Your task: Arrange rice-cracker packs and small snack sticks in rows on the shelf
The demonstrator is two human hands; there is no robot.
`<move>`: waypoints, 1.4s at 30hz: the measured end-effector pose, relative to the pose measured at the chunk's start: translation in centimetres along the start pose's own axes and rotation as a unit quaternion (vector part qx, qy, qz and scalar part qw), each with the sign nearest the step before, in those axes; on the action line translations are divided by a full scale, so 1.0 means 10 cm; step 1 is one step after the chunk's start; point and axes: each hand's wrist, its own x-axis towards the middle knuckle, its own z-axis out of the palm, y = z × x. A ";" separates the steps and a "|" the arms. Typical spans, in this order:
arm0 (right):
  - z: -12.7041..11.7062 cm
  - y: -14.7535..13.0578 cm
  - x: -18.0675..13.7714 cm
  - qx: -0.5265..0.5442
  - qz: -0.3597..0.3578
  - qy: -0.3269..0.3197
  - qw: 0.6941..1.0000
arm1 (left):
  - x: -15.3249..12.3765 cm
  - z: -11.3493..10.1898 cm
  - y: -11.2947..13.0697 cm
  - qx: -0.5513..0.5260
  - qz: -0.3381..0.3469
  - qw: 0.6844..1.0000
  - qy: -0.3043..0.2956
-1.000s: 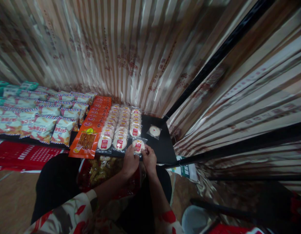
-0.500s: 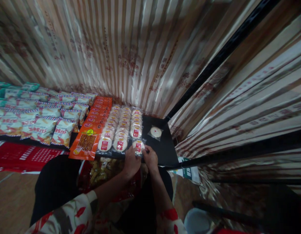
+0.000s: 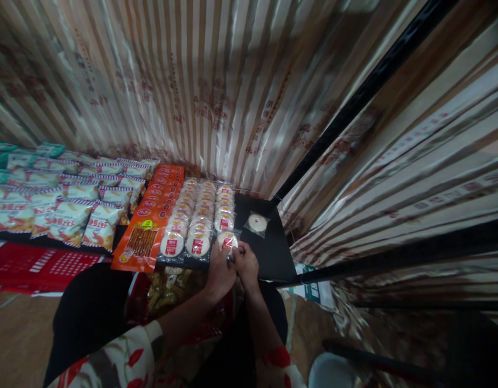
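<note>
My left hand (image 3: 222, 274) and right hand (image 3: 246, 265) pinch the wrapped cracker (image 3: 228, 240) between them, and pressing too hard against the row of crackers (image 3: 224, 207) just beyond my hands could skew that row or snap a cracker.

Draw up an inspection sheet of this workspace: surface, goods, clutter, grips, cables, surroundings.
Surface: black shelf, laden with goods on its left and middle.
Goods: three columns of round wrapped crackers; near packet of the right column in contact with fingers; lone packet apart to the right.
Clutter: orange packets and white snack bags left of the crackers.
Grips: left hand and right hand both touch the near packet; firmness cannot be told.
Cables: nothing seen that is plainly a cable.
Surroundings: striped curtain, black poles, tiled floor.
</note>
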 end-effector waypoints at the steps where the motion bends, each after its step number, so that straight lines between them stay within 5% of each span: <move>1: 0.01 0.00 0.01 0.001 0.001 -0.001 1.000 | 0.01 0.01 0.00 0.002 -0.002 1.000 -0.006; 42: 0.21 0.00 0.29 0.021 -0.051 0.032 0.998 | 0.05 0.11 -0.20 0.097 0.104 0.989 -0.037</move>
